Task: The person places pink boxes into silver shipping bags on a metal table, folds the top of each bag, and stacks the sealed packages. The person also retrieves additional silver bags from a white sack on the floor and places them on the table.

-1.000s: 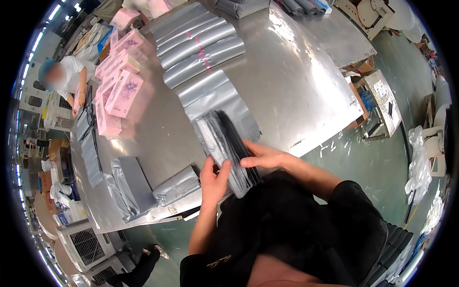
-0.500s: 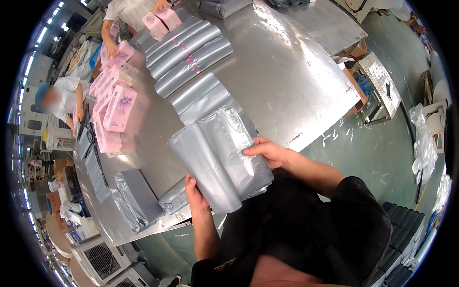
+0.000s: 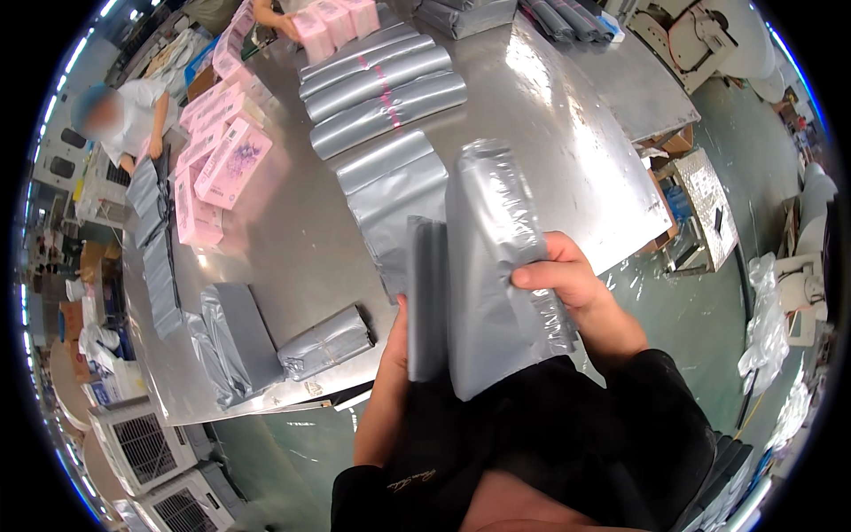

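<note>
Grey plastic sheaf (image 3: 492, 293) hangs by the near edge of the table (image 3: 297, 226), pinched in the right hand (image 3: 572, 273), with a narrower bundle (image 3: 427, 301) grasped by the left hand (image 3: 399, 344), mid-sorting, I'd guess, next needing squared edges

I wear this camera on my head: a wide fisheye, the left of a side-by-side pair, looking steeply down over my black shirt (image 3: 532, 426) at the lower edge. My left hand (image 3: 398, 340) and right hand (image 3: 566, 275) sit close under it, near the middle. Beyond them it takes in most of the table (image 3: 292, 239) and, lower down, the green floor (image 3: 656, 306) on my right. Straight edges bow toward the round dark rim.
</note>
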A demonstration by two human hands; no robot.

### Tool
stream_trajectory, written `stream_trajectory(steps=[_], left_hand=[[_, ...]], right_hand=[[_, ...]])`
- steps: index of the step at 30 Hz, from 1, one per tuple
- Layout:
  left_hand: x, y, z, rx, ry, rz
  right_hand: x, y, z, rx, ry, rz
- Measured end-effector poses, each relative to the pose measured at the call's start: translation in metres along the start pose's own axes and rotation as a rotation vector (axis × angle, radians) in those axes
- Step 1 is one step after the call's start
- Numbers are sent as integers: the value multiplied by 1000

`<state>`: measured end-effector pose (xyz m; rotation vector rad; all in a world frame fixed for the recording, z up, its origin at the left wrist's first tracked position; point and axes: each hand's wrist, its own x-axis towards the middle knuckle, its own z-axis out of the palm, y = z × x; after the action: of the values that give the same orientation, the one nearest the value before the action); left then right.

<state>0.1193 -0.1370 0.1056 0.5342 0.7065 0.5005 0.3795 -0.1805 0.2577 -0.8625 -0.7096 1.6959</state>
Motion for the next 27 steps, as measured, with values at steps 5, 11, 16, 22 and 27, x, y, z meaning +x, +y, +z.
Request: stream_trajectory(steps=[5, 11, 16, 22, 27], left_hand=[[15, -12, -26, -483, -265, -131], [35, 30, -51, -5, -47, -113], [46, 209, -84, 502, 131, 240], [132, 407, -6, 979, -12, 429], [256, 402, -40, 1711, 22, 387]], right_hand=[[-1, -5, 11, 2, 158, -45], [1, -14, 12, 37, 215, -144], [2, -7, -13, -114, 327, -288], [96, -24, -8, 259, 357, -259], [139, 28, 12, 390, 383, -122]])
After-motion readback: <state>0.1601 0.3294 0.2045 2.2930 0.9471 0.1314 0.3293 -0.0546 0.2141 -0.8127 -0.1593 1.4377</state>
